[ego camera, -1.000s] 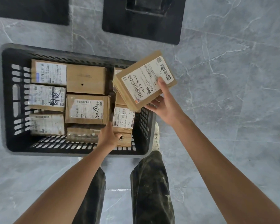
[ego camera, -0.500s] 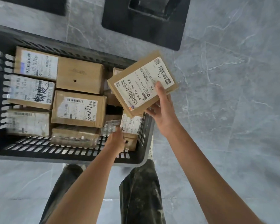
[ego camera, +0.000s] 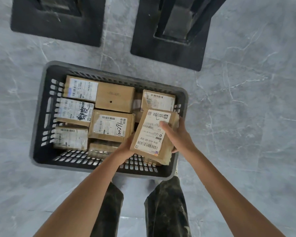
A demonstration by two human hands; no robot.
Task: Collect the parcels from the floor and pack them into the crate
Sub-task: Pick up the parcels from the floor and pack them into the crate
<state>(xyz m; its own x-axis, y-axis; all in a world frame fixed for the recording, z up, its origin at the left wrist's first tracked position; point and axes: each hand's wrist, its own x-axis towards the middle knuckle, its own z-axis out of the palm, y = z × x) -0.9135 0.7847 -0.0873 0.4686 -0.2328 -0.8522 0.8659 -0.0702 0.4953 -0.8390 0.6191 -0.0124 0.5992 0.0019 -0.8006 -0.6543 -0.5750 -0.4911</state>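
A dark slotted plastic crate (ego camera: 41,117) stands on the grey floor and holds several brown cardboard parcels with white labels. I hold one flat labelled parcel (ego camera: 150,135) over the crate's near right corner. My right hand (ego camera: 178,135) grips its right edge, thumb on the label. My left hand (ego camera: 125,147) grips its lower left edge from below. Beneath it another parcel (ego camera: 152,162) shows only a corner. A labelled parcel (ego camera: 158,100) lies at the far right of the crate.
Two black square bases (ego camera: 58,19) (ego camera: 169,48) sit on the floor beyond the crate. My legs in dark trousers (ego camera: 166,207) stand right behind the crate's near wall. Grey marble tiles (ego camera: 246,117) surround it.
The held parcel came down and turned lengthwise over the crate's near right corner. My left hand left the parcels in the crate and took hold of the held parcel's lower left edge.
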